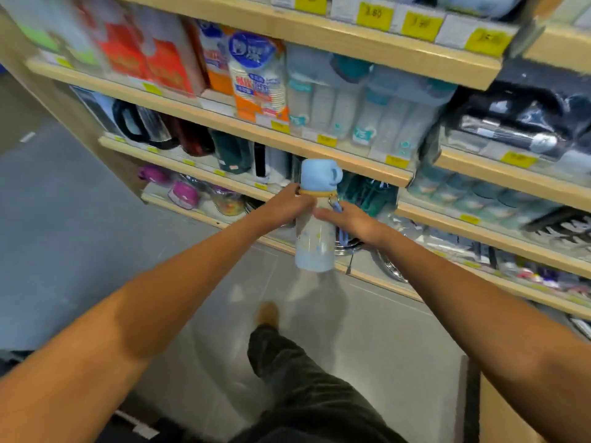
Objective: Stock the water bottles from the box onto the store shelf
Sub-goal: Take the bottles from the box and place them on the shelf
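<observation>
Both hands grip one pale blue bottle (315,219) upright in the air before the shelf (323,161): left hand (287,203) closed round its neck, right hand (351,219) on its side by the strap (343,233). The dangling strap could snag neighbouring stock, or the cap strike the shelf edge above, tipping it

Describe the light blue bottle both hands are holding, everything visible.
The water bottle is a pale blue cylinder with small yellow and blue speckles, smooth and probably metal or plastic. It has a light blue cap with a small side handle, a yellow collar under it, and a blue strap hanging on its right. It is upright, slightly tilted, held in the air before the shelf edge. The left hand and right hand grip its upper body below the collar.
</observation>
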`<action>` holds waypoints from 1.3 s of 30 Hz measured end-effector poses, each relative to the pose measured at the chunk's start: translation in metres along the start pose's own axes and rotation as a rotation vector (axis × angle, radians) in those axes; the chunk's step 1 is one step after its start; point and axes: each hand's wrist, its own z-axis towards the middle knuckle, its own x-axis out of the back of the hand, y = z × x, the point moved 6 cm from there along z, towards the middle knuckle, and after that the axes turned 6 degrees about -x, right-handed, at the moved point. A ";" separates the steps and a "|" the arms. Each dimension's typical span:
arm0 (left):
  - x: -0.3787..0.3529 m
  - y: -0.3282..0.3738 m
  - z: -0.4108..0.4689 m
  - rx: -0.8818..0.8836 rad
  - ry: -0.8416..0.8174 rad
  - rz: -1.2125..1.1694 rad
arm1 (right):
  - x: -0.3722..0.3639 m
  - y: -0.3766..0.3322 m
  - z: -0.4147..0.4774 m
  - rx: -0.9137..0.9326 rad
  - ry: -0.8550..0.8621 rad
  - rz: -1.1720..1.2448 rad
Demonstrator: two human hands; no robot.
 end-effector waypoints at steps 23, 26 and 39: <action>0.339 0.065 0.015 -0.463 0.078 0.123 | -0.086 -0.326 0.140 0.285 -0.096 -0.256; 0.385 0.090 0.004 -0.577 0.173 0.135 | -0.087 -0.380 0.129 0.323 -0.002 -0.293; 0.531 0.232 -0.025 -0.788 0.264 0.044 | -0.059 -0.587 0.066 0.404 0.434 -0.303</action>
